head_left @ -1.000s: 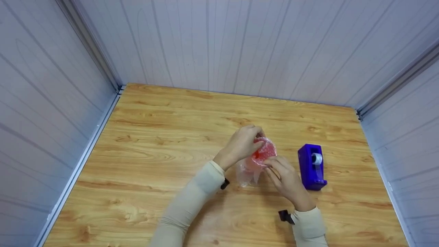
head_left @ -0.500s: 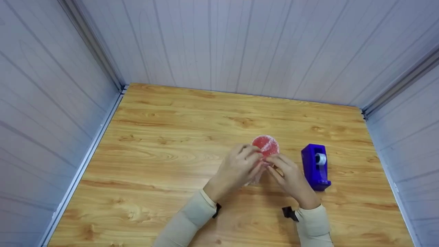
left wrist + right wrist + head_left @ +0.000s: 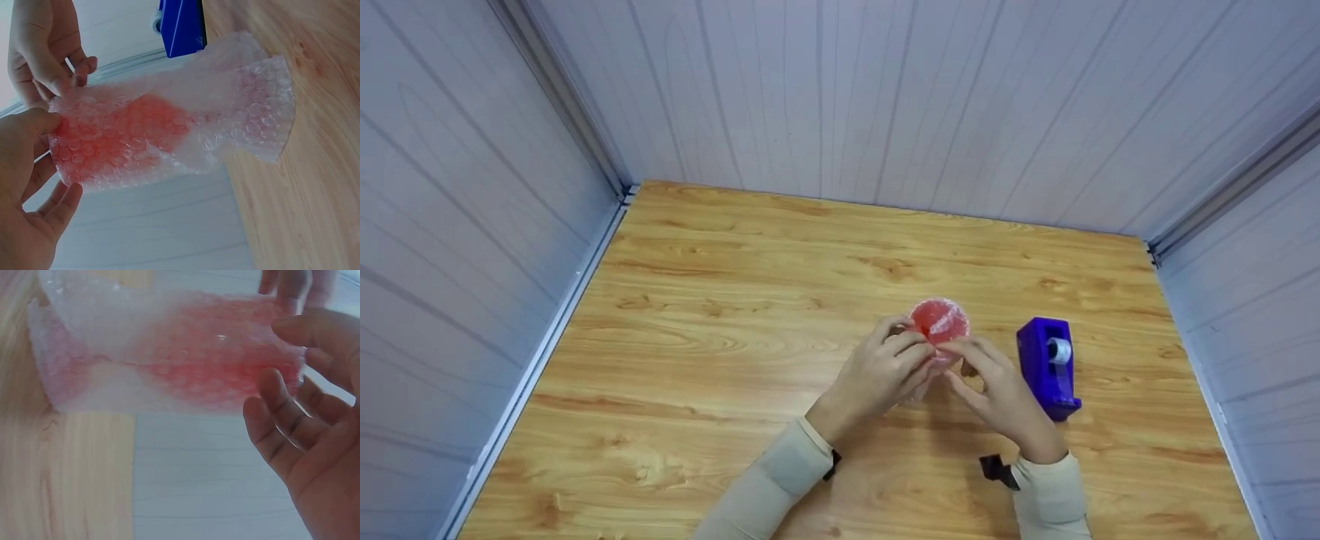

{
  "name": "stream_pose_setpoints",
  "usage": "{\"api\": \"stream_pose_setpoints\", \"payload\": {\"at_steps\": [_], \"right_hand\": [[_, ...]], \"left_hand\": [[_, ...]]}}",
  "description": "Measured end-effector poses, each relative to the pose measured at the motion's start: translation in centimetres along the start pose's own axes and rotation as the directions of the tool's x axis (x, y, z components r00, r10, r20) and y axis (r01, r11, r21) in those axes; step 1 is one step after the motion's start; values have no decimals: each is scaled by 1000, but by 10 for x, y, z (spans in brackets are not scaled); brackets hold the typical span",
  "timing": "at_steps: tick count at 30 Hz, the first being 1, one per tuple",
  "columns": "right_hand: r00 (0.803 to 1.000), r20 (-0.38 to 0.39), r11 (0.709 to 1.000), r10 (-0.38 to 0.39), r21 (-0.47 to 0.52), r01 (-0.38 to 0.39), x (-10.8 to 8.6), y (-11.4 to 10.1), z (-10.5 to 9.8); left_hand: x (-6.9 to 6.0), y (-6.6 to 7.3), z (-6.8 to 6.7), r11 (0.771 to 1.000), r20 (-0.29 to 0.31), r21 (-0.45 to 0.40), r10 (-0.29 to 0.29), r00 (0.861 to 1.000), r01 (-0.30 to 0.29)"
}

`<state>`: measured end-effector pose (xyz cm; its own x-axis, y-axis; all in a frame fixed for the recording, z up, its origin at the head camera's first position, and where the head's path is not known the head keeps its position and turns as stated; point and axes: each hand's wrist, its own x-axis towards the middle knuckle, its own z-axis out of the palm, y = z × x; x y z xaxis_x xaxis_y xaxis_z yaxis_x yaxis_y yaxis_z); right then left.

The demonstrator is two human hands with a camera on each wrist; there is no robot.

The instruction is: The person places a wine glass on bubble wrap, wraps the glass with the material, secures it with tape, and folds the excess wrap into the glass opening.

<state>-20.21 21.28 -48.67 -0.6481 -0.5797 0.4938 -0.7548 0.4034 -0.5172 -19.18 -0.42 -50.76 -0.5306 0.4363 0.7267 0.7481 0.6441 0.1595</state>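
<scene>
A red goblet (image 3: 152,124) stands upright on the table inside a sleeve of bubble wrap (image 3: 261,107). Its bowl tapers to a stem, and the wrap flares at the foot. From above, its round mouth (image 3: 941,319) shows. My left hand (image 3: 874,371) holds the near left side of the wrapped rim, thumb and fingers on the wrap's upper edge. On the near right side, my right hand (image 3: 1005,394) pinches that edge, its thumb (image 3: 304,329) and fingers bent around it. Both hands hide part of the goblet in the head view.
To the right of my right hand stands a blue tape dispenser (image 3: 1046,367) with a roll of clear tape (image 3: 1059,351). The wooden table (image 3: 697,300) is bounded by pale panel walls (image 3: 847,97) at the back and both sides.
My left hand has come from the far left of the rim to its near side, beside my right hand. The goblet's mouth shows more fully. Over the last half second the hands shift only slightly.
</scene>
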Motion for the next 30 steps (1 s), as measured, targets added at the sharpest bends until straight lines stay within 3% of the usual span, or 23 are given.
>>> {"api": "stream_pose_setpoints", "payload": {"at_steps": [4,7,10,13,22,26,30], "right_hand": [[991,-113,993,76,-85,-86,9,-1,-10],[969,-173,959,178,-188,-210,22,1,-13],[943,-134,915,306,-230,-330,34,4,-12],[916,-70,884,394,-245,-399,43,5,-10],[879,-67,822,473,-324,-468,53,6,-3],[872,-55,799,487,-376,-470,58,4,-1],[872,-36,796,487,-394,-461,61,5,-1]], "left_hand": [[1,0,-1,1000,11,10,1,1000,-1],[1,0,-2,1000,22,19,-4,1000,3],[0,0,-2,1000,30,17,-12,999,11],[-1,0,-2,1000,29,23,-10,1000,9],[-1,4,0,998,36,55,2,999,-4],[0,6,-1,997,30,71,0,1000,-2],[0,6,0,998,22,66,-10,1000,8]]}}
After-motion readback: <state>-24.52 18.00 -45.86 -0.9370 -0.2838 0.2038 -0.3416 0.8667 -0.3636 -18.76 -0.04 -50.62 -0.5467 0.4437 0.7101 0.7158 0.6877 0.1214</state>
